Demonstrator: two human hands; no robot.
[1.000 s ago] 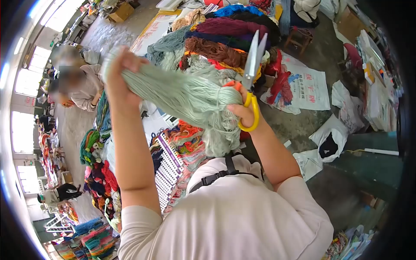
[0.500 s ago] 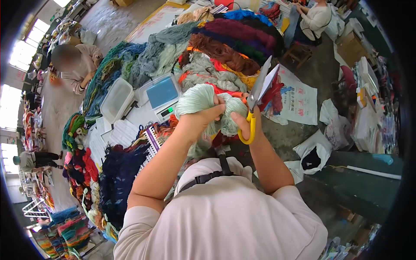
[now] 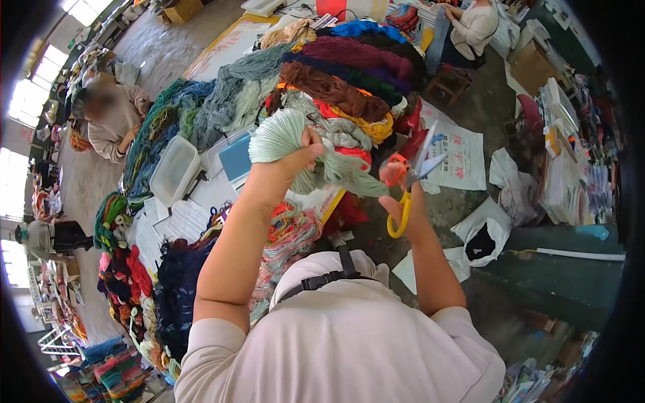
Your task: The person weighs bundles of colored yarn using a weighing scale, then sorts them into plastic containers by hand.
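My left hand [image 3: 295, 162] is closed around the middle of a pale green yarn skein [image 3: 274, 136]. The skein's rounded end bulges out on the left, while its loose tail hangs out to the right, reaching near my right hand [image 3: 415, 205]. That hand has its fingers in the orange and yellow handles of a pair of scissors [image 3: 422, 161], whose blades stand apart and point up, away from me. Under the skein lie grey and pink yarn bundles [image 3: 292, 235]. A clear plastic tub [image 3: 176, 168] and a blue-topped scale [image 3: 235, 158] sit left of the skein.
Heaps of coloured yarn, including brown [image 3: 329, 87] and dark navy [image 3: 185, 289], cover the table. White sacks [image 3: 463, 158] lie on the floor at right, near an open white bag [image 3: 487, 232]. One person [image 3: 117, 117] is at the left, another [image 3: 470, 30] at upper right.
My hands have moved apart: the left with the skein to the left, the right with the scissors to the right and slightly down. The skein's tail now stretches out between them.
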